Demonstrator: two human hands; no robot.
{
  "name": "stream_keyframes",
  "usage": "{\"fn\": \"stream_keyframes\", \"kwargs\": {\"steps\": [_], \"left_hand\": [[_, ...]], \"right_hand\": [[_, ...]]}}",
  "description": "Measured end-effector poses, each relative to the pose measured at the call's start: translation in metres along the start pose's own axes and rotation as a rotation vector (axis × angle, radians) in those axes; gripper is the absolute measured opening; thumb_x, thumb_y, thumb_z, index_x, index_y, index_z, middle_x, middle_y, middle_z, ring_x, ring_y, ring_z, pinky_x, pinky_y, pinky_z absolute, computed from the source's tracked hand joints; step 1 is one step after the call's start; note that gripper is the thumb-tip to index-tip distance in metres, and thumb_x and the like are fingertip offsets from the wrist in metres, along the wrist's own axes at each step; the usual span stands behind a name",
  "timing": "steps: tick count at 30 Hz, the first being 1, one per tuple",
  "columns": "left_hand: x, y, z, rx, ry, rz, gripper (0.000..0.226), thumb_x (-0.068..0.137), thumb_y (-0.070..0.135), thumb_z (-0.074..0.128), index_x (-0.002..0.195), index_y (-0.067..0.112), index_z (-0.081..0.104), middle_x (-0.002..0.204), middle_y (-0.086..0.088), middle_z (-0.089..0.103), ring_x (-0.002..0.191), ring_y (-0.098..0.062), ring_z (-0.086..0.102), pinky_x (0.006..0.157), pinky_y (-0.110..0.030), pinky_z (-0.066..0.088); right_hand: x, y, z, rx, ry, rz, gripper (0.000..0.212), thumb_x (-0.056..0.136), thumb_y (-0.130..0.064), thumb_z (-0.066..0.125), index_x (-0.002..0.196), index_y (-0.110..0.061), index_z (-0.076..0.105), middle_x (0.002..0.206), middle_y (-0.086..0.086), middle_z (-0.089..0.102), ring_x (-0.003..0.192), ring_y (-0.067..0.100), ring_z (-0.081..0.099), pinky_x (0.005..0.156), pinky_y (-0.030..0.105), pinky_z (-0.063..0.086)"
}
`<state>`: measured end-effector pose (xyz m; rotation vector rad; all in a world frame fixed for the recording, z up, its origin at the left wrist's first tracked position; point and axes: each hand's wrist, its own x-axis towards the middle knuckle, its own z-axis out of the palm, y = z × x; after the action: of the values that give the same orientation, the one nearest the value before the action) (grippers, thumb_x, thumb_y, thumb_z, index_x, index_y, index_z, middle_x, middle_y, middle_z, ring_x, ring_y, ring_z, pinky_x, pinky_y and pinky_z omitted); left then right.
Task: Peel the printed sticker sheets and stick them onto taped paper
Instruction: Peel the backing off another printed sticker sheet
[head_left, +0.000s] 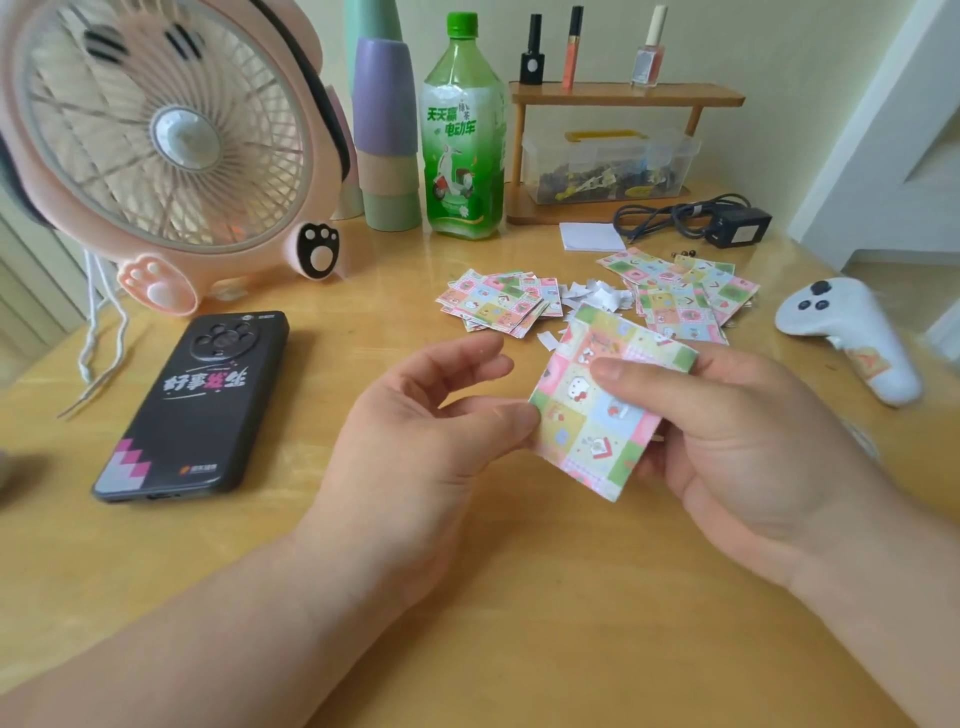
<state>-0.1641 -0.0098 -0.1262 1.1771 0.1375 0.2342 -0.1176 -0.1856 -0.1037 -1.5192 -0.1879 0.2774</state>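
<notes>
A printed sticker sheet (597, 410) with pastel cartoon squares is held above the wooden table (467, 597) at centre. My right hand (753, 431) grips it, thumb across its upper part. My left hand (431, 421) pinches its left edge between thumb and forefinger. Behind lie two heaps of similar sheets, a left pile (498, 301) and a right pile (680, 296), with white paper scraps (592, 296) between them. A small white paper pad (592, 236) lies further back.
A black phone (197, 405) lies at left, a pink fan (161, 140) behind it. A green bottle (464, 130), stacked cups (387, 135), a wooden shelf (623, 98) with a plastic box (608, 166), a charger (732, 226) and a white controller (852, 338) line the back and right.
</notes>
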Motion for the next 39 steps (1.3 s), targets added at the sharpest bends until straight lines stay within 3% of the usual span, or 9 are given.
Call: {"fn": "stream_keyframes", "kwargs": {"steps": [2, 5, 7, 10, 15, 20, 28, 32, 39], "left_hand": [[0.000, 0.001, 0.000, -0.010, -0.005, -0.003, 0.055, 0.059, -0.003, 0.080, 0.112, 0.010, 0.070, 0.097, 0.000, 0.075, 0.072, -0.023, 0.073, 0.082, -0.039, 0.054], [0.000, 0.002, 0.000, 0.005, -0.027, 0.007, 0.057, 0.057, -0.001, 0.082, 0.111, 0.013, 0.070, 0.096, 0.002, 0.077, 0.071, -0.020, 0.074, 0.078, -0.035, 0.057], [-0.001, 0.003, -0.001, 0.008, -0.055, 0.016, 0.058, 0.057, -0.003, 0.081, 0.111, 0.014, 0.070, 0.096, 0.001, 0.078, 0.072, -0.018, 0.075, 0.076, -0.032, 0.059], [-0.002, 0.004, -0.001, 0.009, -0.110, 0.021, 0.060, 0.058, -0.006, 0.079, 0.113, 0.014, 0.069, 0.098, 0.000, 0.078, 0.082, -0.023, 0.077, 0.077, -0.030, 0.059], [-0.001, 0.004, -0.002, -0.010, -0.160, 0.021, 0.060, 0.058, -0.011, 0.078, 0.113, 0.013, 0.070, 0.104, -0.002, 0.076, 0.092, -0.030, 0.077, 0.075, -0.029, 0.060], [0.001, 0.002, -0.004, 0.022, -0.178, 0.045, 0.061, 0.058, -0.011, 0.078, 0.112, 0.014, 0.071, 0.107, -0.001, 0.075, 0.091, -0.027, 0.077, 0.077, -0.031, 0.060], [-0.001, -0.001, -0.005, 0.251, -0.253, 0.183, 0.072, 0.063, 0.009, 0.085, 0.131, 0.023, 0.064, 0.125, 0.006, 0.071, 0.118, -0.014, 0.064, 0.091, -0.035, 0.046], [-0.002, -0.005, -0.006, 0.146, -0.298, 0.139, 0.063, 0.068, -0.004, 0.073, 0.128, 0.014, 0.067, 0.122, -0.003, 0.072, 0.114, -0.017, 0.065, 0.090, -0.036, 0.052], [-0.003, -0.009, -0.005, 0.099, -0.314, 0.128, 0.058, 0.063, -0.003, 0.065, 0.118, 0.014, 0.074, 0.117, -0.009, 0.074, 0.116, -0.025, 0.065, 0.096, -0.036, 0.049]], "right_hand": [[-0.004, -0.002, 0.006, 0.020, -0.087, 0.035, 0.025, 0.074, -0.018, 0.080, 0.099, -0.014, 0.078, 0.099, 0.018, 0.076, 0.087, 0.045, 0.068, 0.068, 0.041, 0.043], [-0.007, -0.005, 0.013, 0.031, -0.116, 0.062, 0.014, 0.074, -0.016, 0.075, 0.088, -0.017, 0.078, 0.078, 0.012, 0.068, 0.059, 0.017, 0.055, 0.043, 0.024, 0.030], [-0.006, -0.007, 0.012, 0.072, -0.122, 0.080, 0.010, 0.080, -0.006, 0.069, 0.081, -0.013, 0.076, 0.075, 0.013, 0.060, 0.052, 0.013, 0.042, 0.041, 0.024, 0.018], [-0.006, -0.013, 0.011, 0.135, -0.116, 0.126, 0.034, 0.085, 0.002, 0.058, 0.059, -0.018, 0.068, 0.061, 0.005, 0.061, 0.049, 0.013, 0.027, 0.046, 0.026, 0.008], [-0.008, -0.017, 0.014, 0.129, -0.129, 0.084, 0.035, 0.086, 0.001, 0.055, 0.058, -0.017, 0.069, 0.093, 0.031, 0.073, 0.049, 0.015, 0.027, 0.044, 0.027, 0.010], [-0.011, -0.015, 0.012, 0.100, -0.062, 0.085, 0.018, 0.087, 0.000, 0.056, 0.078, -0.009, 0.068, 0.065, 0.008, 0.071, 0.043, 0.012, 0.038, 0.043, 0.025, 0.013], [-0.008, -0.010, 0.013, 0.065, -0.011, 0.187, 0.033, 0.086, -0.003, 0.057, 0.056, -0.016, 0.061, 0.056, 0.009, 0.048, 0.045, 0.016, 0.028, 0.043, 0.022, 0.013], [-0.010, -0.009, 0.013, 0.107, -0.052, 0.227, 0.018, 0.086, -0.009, 0.054, 0.068, -0.011, 0.054, 0.061, 0.011, 0.039, 0.047, 0.016, 0.017, 0.047, 0.024, 0.009], [-0.010, -0.009, 0.011, 0.117, -0.081, 0.229, 0.049, 0.089, -0.015, 0.049, 0.041, -0.019, 0.054, 0.045, 0.002, 0.026, 0.042, 0.014, 0.016, 0.047, 0.023, 0.008]]}}
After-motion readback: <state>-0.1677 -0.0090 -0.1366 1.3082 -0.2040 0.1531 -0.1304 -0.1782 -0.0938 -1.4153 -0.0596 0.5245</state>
